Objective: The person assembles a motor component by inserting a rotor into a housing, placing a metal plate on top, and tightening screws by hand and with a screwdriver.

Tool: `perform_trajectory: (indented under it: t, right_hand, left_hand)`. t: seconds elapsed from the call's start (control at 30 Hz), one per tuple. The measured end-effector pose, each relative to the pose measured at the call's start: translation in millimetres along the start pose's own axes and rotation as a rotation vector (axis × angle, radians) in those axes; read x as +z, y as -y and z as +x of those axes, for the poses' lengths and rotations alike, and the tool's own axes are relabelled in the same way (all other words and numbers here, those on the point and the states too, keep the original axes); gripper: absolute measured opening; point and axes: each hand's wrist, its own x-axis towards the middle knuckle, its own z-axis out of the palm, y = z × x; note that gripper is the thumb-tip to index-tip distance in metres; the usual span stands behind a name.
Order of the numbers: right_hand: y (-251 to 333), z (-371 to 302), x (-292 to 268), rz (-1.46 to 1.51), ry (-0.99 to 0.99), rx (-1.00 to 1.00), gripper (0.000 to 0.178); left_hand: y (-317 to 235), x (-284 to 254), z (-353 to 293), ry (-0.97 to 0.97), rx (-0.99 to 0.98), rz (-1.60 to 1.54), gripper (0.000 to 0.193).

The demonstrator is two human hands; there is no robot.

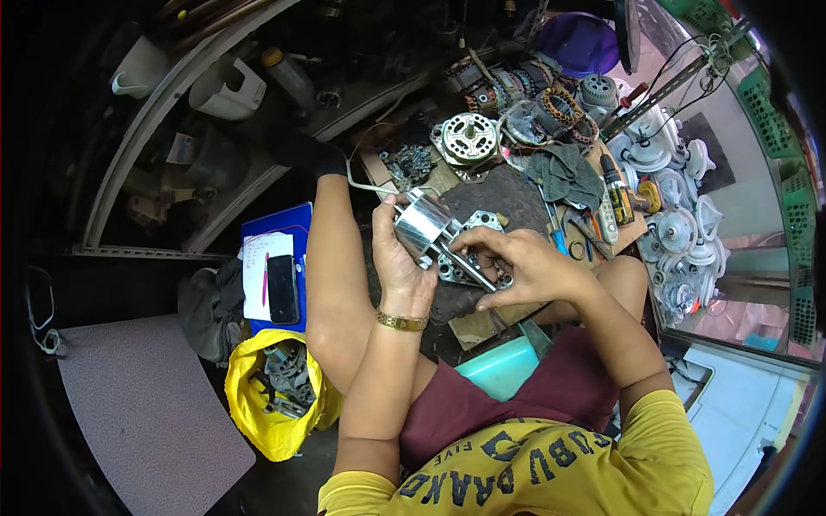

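Observation:
My left hand (397,262) is wrapped round a shiny metal motor rotor (422,226), tilted with its shaft (469,267) slanting down to the right. Curled about the shaft's lower end are the thumb and fingers of my right hand (542,268); some fingertips are hidden behind the hand. Directly beneath the rotor lies a silver motor end cover (487,220) with cut-out openings, partly covered by my hands. It rests on a dark, worn work surface (514,199) between my legs.
Beyond the work surface stand a round motor (470,138) and several copper-wound stators (562,107). A grey rag (564,178), screwdriver (553,225) and spray can (616,191) lie right, near white plastic parts (675,230). At left are a phone (283,289) and yellow bag (243,384) of metal parts.

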Motion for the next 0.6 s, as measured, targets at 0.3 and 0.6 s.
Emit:
perform_trajectory:
  t: [0.3, 0.6]
  right_hand:
    - [-5, -2, 5, 0.010, 0.007, 0.027, 0.073]
    - [-160, -17, -7, 0.242, -0.579, 0.371, 0.018]
  left_hand:
    - [7, -9, 5, -0.034, 0.032, 0.050, 0.031]
    - [4, -17, 11, -0.186, -0.035, -0.002, 0.032]
